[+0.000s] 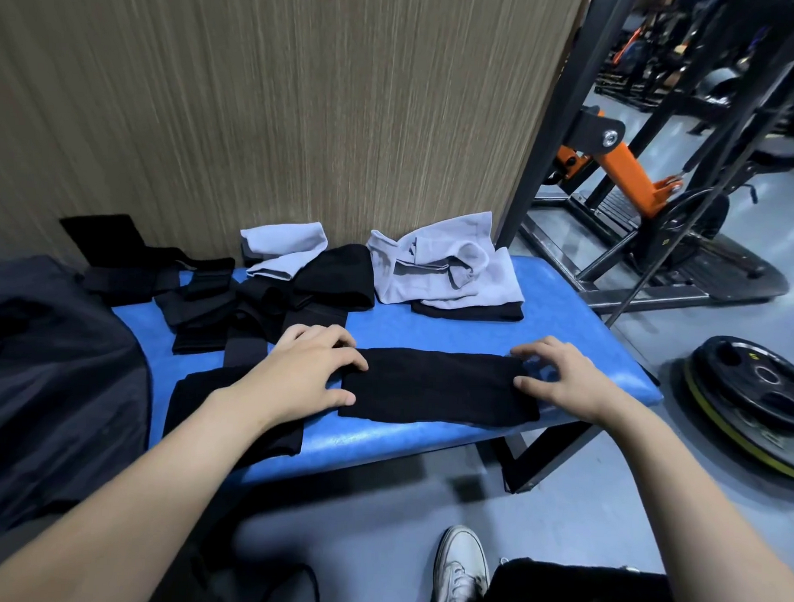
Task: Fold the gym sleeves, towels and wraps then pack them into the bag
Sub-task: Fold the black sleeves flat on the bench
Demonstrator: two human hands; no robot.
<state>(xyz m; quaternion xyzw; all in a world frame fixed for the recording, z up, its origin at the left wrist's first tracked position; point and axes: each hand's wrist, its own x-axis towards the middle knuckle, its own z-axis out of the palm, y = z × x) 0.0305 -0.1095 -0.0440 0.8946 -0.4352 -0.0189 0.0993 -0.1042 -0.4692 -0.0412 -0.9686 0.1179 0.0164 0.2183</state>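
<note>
Matt black cloth sleeve (437, 385) lies on the glossy blue vinyl-looking bench (426, 437), before a wood-grain wall panel (280, 107).

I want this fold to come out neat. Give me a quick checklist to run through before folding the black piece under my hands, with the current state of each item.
1. Black sleeve lies flat on the blue bench: ok.
2. Left hand rests on its left end: ok.
3. Right hand at its right end, fingers touching the edge: ok.
4. Whole piece on the bench: not ok, its near edge reaches the rim.
5. Bag open for packing: cannot tell.
</note>
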